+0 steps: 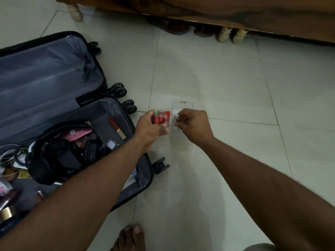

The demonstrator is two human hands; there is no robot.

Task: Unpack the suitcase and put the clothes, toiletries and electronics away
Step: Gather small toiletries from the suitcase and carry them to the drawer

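My left hand point(147, 126) grips a cluster of small red tubes point(161, 118) just off the suitcase point(54, 109) rim, over the floor. My right hand point(192, 125) pinches a clear organiser point(182, 107). Light, slick, probably brittle; I'd hold the tubes mid-barrel.

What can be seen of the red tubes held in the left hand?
The red tubes are a small bunch of about three slim, clear-looking plastic tubes with red contents; one has a green end. They stand roughly upright, gripped together in the left hand above the tiled floor, just right of the open suitcase. Labels are unreadable.
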